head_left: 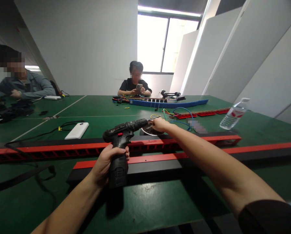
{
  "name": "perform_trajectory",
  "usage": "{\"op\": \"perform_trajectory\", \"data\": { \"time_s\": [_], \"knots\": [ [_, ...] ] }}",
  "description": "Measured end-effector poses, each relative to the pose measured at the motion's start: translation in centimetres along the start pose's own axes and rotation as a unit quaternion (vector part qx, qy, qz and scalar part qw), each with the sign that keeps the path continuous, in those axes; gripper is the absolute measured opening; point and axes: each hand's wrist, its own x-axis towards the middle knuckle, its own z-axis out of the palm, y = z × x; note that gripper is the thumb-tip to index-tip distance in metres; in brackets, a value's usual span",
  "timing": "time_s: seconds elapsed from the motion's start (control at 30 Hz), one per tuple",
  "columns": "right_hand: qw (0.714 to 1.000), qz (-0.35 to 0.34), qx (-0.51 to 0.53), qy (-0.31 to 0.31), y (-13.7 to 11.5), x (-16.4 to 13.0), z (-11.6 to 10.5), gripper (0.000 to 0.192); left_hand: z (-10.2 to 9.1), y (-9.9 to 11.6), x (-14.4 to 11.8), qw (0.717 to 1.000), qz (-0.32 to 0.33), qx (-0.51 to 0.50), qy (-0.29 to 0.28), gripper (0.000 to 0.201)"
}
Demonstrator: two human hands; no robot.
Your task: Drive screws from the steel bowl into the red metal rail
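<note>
The cordless drill is held over the near middle of the green table, its long axis running from the handle at near left to the bit at far right, where the right hand meets it above a small round dish. The left hand has its grip clenched around the drill's handle. The right hand's grip is pinched at the bit tip, but what it pinches is too small to tell.

Black cordless drill with red trim, held upright over the green table; bit pointing right.
</note>
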Motion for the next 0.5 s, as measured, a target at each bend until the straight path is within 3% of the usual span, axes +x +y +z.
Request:
{"op": "perform_trajectory", "data": {
  "time_s": [0.27,0.5],
  "knots": [
    [0.998,0.003,0.036,0.047,0.6,-0.6,0.2,0.030,0.0,-0.1,0.1,1.000,-0.002,0.007,0.008,0.020],
    [0.991,-0.022,0.114,0.071,0.1,-2.1,-1.0,0.034,-0.4,-0.3,0.3,1.000,0.007,0.012,0.003,0.015]
  ]
}}
